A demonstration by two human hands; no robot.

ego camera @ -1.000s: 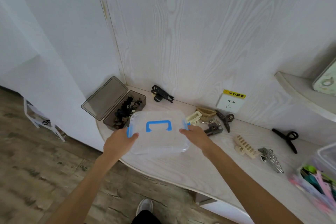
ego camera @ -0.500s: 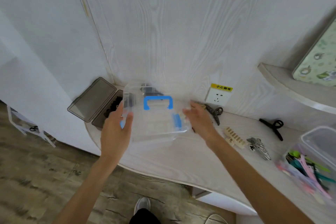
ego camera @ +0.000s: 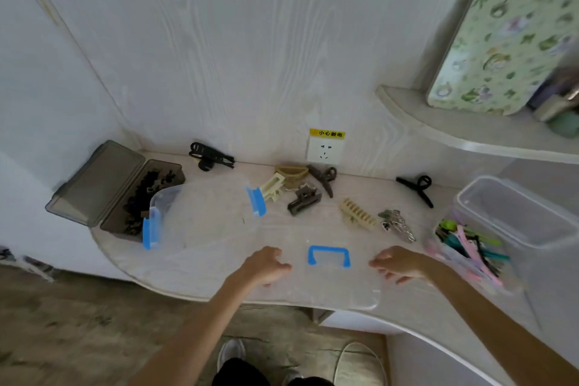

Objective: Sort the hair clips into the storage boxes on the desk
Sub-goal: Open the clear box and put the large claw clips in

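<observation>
- Head view: clear lid [ego camera: 313,285] with blue handle [ego camera: 328,256] lies flat at the near edge of the surface [ego camera: 200,279], part of it over the edge.
- Left hand [ego camera: 266,265] on the lid's left side, fingers curled at its edge; grip or just a touch, cannot tell, blurred. Right hand [ego camera: 398,263] at the lid's right side, fingers loosely spread, seemingly resting on the rim.
- Landmark: clear box [ego camera: 203,213] with blue latches, open, left of the lid, looks empty.
- Loose hair clips right of and behind the clear box: cream claw clip [ego camera: 272,186] just beside its right latch, tan clip [ego camera: 291,173], dark grey clip [ego camera: 304,199], brown clip [ego camera: 324,177], comb-shaped beige clip [ego camera: 357,215], silver clip [ego camera: 398,226], black clip [ego camera: 416,186] furthest right, another black clip [ego camera: 210,156] behind the box by the wall.
- Smoky box [ego camera: 138,197] just left of the clear box, lid up, dark clips inside. Tub of coloured clips [ego camera: 470,244] well right.
- Handling, judged: clips light, stiff plastic, teeth snag together in the pile; pinch one by its spine or levers, don't squeeze open. The lid is thin, slick and flexes.
</observation>
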